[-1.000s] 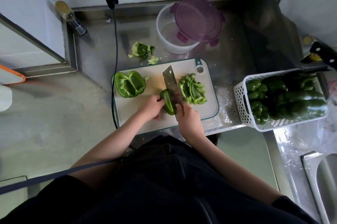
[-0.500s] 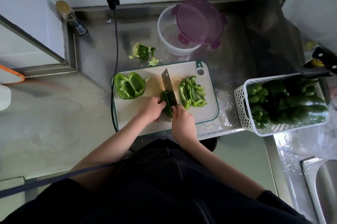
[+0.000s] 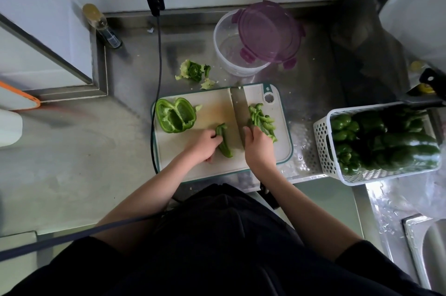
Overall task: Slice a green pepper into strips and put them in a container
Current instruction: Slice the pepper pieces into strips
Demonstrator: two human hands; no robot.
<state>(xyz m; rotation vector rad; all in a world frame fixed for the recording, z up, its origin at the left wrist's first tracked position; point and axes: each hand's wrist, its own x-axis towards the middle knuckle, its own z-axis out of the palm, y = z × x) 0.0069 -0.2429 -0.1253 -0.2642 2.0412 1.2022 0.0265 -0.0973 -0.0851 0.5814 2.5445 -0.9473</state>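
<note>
Our left hand (image 3: 202, 145) pins the pepper piece (image 3: 224, 142); right hand (image 3: 258, 148) grips the knife (image 3: 239, 112) at its three o'clock; we should tuck fingertips back.

pepper piece (image 3: 224, 141) green | cutting board (image 3: 217, 165) white, teal-edged | lid (image 3: 270, 32) purple | basket (image 3: 323, 141) seemingly white, perforated

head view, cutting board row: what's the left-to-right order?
Pepper half → left hand → pepper piece → knife → strips → white basket
</note>
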